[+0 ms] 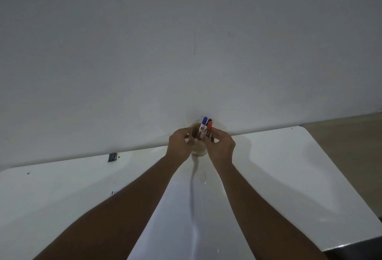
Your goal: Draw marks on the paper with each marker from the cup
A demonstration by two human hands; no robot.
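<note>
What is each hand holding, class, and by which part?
The left hand grips the cup by its side near the rim. The right hand has its fingers at the markers, about mid-barrel; which one it grips cannot be told.

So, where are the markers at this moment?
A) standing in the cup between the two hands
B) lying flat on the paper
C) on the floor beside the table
A: the markers, with blue and red caps up, stand in the cup, with the left hand and right hand on either side.
</note>
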